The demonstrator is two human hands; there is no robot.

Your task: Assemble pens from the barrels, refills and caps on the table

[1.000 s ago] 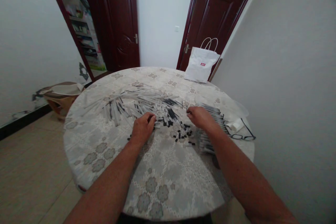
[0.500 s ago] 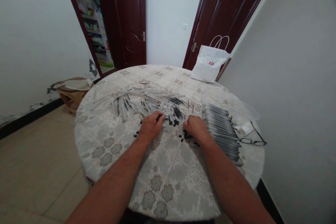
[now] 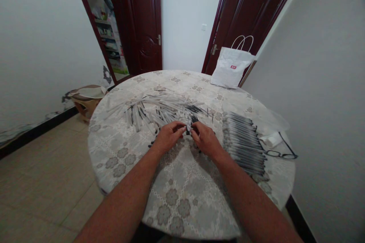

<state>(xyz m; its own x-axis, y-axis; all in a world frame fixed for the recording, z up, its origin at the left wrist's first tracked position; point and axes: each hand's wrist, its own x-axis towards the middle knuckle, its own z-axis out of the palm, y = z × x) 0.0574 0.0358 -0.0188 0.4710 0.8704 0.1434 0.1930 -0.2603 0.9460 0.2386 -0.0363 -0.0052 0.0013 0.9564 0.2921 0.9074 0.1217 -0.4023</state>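
Note:
Over the near side of the loose parts, my left hand and my right hand are close together, fingertips almost touching. Both are closed in a pinch. Something small and dark shows at the left fingertips, but its kind is too small to make out. What the right fingers hold is hidden. Just beyond the hands lies a spread of translucent white tubes, with thin black rods among them. Small black pieces lie beside my left hand. Right of my right hand, several grey-white pens with dark ends lie side by side in a row.
A patterned cloth covers the round table. Eyeglasses and a white roll lie at the right edge. At the back right stands a white paper bag. A brown stool is on the floor at left.
My hands have come together from either side of the black pieces. The right hand has moved left, and the left hand a little right. The view has shifted slightly.

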